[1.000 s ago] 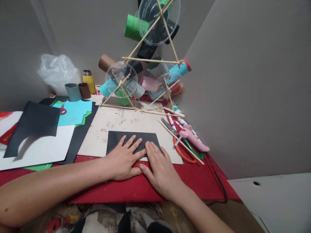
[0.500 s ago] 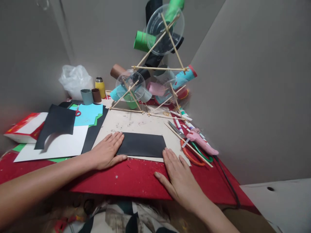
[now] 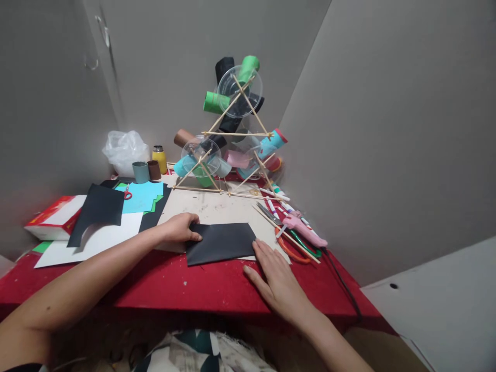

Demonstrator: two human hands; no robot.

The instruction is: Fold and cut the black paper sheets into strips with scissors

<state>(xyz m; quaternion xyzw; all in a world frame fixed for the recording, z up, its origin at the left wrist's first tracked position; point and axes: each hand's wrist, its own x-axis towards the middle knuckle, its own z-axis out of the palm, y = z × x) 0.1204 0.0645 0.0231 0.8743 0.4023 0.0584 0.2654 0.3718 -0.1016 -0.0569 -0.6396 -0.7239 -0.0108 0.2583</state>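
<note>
Black rectangular paper sheet (image 3: pixel 220 245) lies between our left hand (image 3: pixel 183 228), pinching its corner, and our flat, ungripping right hand (image 3: pixel 276 274); positioning seems underway, the next move calling for even steadying.

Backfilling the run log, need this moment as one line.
left hand: thumb on left end of black sheet, grip unclear | right hand: open, fingertips at sheet's right edge | sheet: over beige board and red tabletop
</note>
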